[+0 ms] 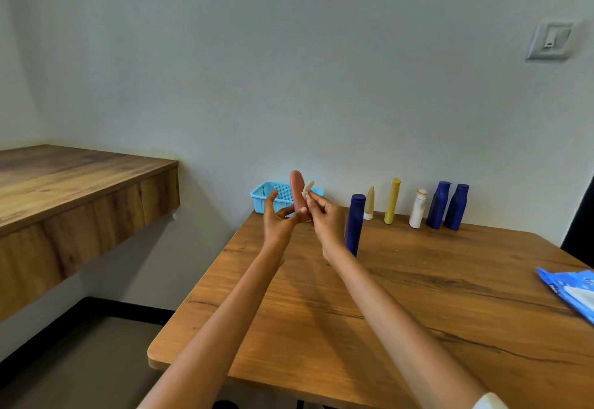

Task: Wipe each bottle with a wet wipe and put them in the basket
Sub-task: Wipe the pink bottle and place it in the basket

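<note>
Both arms are stretched out over the wooden table (401,312), and the hands meet near its far left corner. The left hand (279,218) is spread wide, thumb up and fingers fanned, with the pink bottle (298,191) standing upright at its fingertips; the lower end of that bottle is hidden behind the two hands, so I cannot tell whether the fingers curl round it or merely prop it. The right hand (326,218) is curled, and its thumb and forefinger pinch a small crumpled wet wipe (308,189) right against the bottle's right side, near the top. Just beyond the left hand sits the light blue basket (273,198) against the wall, partly covered by the bottle and the fingers; what lies in it I cannot make out. Close to the right of the right wrist stands a tall dark blue bottle (355,225), its base hidden behind the forearm. Farther right, along the wall, a row stands upright: a cream pointed bottle (369,203), a yellow bottle (392,201), a white bottle (418,208), then two dark blue bottles (447,206) side by side, nearly touching. Well off to the right of the right arm, a blue pack of wipes (569,289) lies on the table, cut off by the picture's edge. A white sleeve (488,401) barely shows at the bottom.
</note>
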Tool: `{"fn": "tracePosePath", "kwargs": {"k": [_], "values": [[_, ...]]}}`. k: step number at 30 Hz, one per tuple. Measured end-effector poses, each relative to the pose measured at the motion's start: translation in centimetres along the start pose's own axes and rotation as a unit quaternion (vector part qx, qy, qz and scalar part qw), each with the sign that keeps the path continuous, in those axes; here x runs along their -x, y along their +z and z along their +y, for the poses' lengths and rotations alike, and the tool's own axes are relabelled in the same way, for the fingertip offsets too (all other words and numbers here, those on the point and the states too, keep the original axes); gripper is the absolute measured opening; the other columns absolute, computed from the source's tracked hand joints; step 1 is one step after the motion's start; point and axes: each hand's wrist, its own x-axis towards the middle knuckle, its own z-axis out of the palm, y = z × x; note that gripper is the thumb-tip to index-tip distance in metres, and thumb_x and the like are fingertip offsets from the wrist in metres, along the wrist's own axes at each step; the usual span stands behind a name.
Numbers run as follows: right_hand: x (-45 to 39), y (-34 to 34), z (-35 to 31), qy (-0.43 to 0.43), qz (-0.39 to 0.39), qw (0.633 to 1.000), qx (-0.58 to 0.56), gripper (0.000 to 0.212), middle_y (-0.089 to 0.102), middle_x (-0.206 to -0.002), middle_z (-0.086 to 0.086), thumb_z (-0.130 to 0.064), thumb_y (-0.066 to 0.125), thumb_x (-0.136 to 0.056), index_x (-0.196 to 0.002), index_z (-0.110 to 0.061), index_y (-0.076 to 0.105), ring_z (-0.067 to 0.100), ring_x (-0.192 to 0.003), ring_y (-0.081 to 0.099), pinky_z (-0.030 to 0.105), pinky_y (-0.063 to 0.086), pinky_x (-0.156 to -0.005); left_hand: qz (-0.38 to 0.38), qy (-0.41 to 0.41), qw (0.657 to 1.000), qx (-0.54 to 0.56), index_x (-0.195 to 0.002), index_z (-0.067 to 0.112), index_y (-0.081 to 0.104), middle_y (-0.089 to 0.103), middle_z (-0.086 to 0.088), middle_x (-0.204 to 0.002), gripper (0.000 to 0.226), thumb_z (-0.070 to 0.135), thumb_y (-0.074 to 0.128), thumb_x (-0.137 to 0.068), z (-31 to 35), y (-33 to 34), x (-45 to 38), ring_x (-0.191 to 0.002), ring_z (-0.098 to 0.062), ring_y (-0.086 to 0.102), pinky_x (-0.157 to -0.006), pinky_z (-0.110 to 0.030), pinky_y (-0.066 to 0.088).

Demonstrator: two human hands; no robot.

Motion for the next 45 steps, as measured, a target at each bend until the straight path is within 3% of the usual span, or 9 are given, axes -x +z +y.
{"fn": "tracePosePath", "kwargs": {"k": [4, 7, 13, 21, 25, 30, 35, 41, 45], "values": [[1.3, -0.7, 1.5, -0.074, -0.006, 0.995, 0.07, 0.027, 0.069, -0.112, 0.003, -0.015, 0.062, -0.089, -0.116, -0.011, 0.066, 0.012, -0.107, 0.062, 0.023, 0.053, -0.087, 0.0, -0.024, 1.0, 0.02, -0.145, 0.018, 0.024, 0.065, -0.016, -0.11, 0.081, 0.007, 0.071, -0.081, 0.1, -0.8, 0.3, -0.099, -0.026, 0.066, -0.095, -0.045, 0.05], [1.5, -1.1, 1.3, -0.093, -0.025, 0.988, 0.118, 0.019, 0.072, -0.098, 0.002, -0.015, 0.066, -0.086, -0.105, -0.011, 0.071, 0.01, -0.089, 0.066, 0.032, 0.057, -0.079, -0.006, -0.073, 0.994, 0.087, -0.145, 0.014, 0.022, 0.065, -0.023, -0.11, 0.081, 0.003, 0.07, -0.081, -0.1, -1.9, 0.5, -0.092, -0.029, 0.068, -0.095, -0.047, 0.05], [-1.8, -0.1, -2.4, -0.12, 0.073, 0.986, 0.093, 0.03, 0.066, -0.11, -0.006, -0.007, 0.052, -0.093, -0.12, -0.015, 0.063, 0.002, -0.087, 0.059, 0.017, 0.052, -0.067, -0.038, -0.156, 0.981, 0.11, -0.144, 0.015, 0.027, 0.062, -0.009, -0.093, 0.069, 0.001, 0.061, -0.085, 0.2, -2.1, 0.5, -0.073, -0.014, 0.058, -0.065, -0.026, 0.039], [-0.2, 0.5, 0.0, -0.14, -0.03, 0.971, 0.191, 0.027, 0.067, -0.116, 0.006, -0.007, 0.054, -0.093, -0.118, -0.009, 0.064, 0.017, -0.103, 0.064, 0.022, 0.053, -0.084, 0.003, -0.152, 0.976, 0.155, -0.143, 0.016, 0.03, 0.063, -0.008, -0.084, 0.064, 0.0, 0.059, -0.087, 0.5, -2.4, -0.6, -0.064, -0.012, 0.057, -0.053, -0.02, 0.037], [0.5, 0.0, 1.1, -0.138, -0.033, 0.974, 0.177, 0.02, 0.07, -0.102, 0.004, -0.008, 0.057, -0.091, -0.106, -0.009, 0.07, 0.013, -0.09, 0.066, 0.014, 0.052, -0.07, 0.019, -0.162, 0.973, 0.16, -0.144, 0.013, 0.027, 0.064, -0.012, -0.087, 0.068, 0.001, 0.061, -0.086, 0.7, -2.6, -1.2, -0.064, -0.014, 0.058, -0.044, -0.016, 0.04], [-0.6, 0.5, -0.8, -0.019, 0.039, 0.999, 0.032, 0.024, 0.068, -0.108, 0.001, -0.014, 0.05, -0.096, -0.115, -0.01, 0.065, 0.011, -0.095, 0.063, 0.017, 0.052, -0.074, 0.007, -0.109, 0.991, 0.082, -0.144, 0.019, 0.027, 0.064, -0.008, -0.108, 0.081, 0.011, 0.074, -0.078, 0.1, -1.8, -0.3, -0.084, -0.014, 0.061, -0.068, -0.025, 0.041], [0.3, 1.1, -0.8, 0.063, -0.049, 0.997, -0.015, 0.04, 0.068, -0.106, 0.003, -0.038, 0.061, -0.088, -0.117, -0.011, 0.062, 0.009, -0.091, 0.066, 0.012, 0.051, -0.061, 0.042, -0.019, 0.999, -0.005, -0.142, 0.017, 0.03, 0.059, -0.014, -0.122, 0.076, 0.003, 0.071, -0.08, 0.1, -1.1, -0.2, -0.104, -0.023, 0.062, -0.084, -0.032, 0.054], [-0.6, 0.2, -0.3, 0.118, -0.01, 0.992, -0.044, 0.034, 0.065, -0.078, 0.0, -0.038, 0.07, -0.081, -0.1, -0.009, 0.066, 0.005, -0.061, 0.057, 0.012, 0.043, -0.046, 0.038, 0.143, 0.967, -0.209, -0.141, 0.015, 0.032, 0.057, -0.002, -0.116, 0.071, 0.014, 0.071, -0.082, -0.4, -0.7, 0.2, -0.09, -0.013, 0.062, -0.074, -0.02, 0.054], [-1.7, 0.2, -0.9, 0.156, 0.02, 0.983, -0.089, 0.028, 0.065, -0.077, 0.003, -0.034, 0.07, -0.082, -0.093, -0.009, 0.066, 0.01, -0.062, 0.057, 0.02, 0.045, -0.05, 0.004, 0.098, 0.986, -0.138, -0.142, 0.017, 0.028, 0.054, 0.005, -0.115, 0.073, 0.017, 0.071, -0.083, -0.3, -0.3, -0.1, -0.096, -0.01, 0.061, -0.077, -0.021, 0.053]]}}
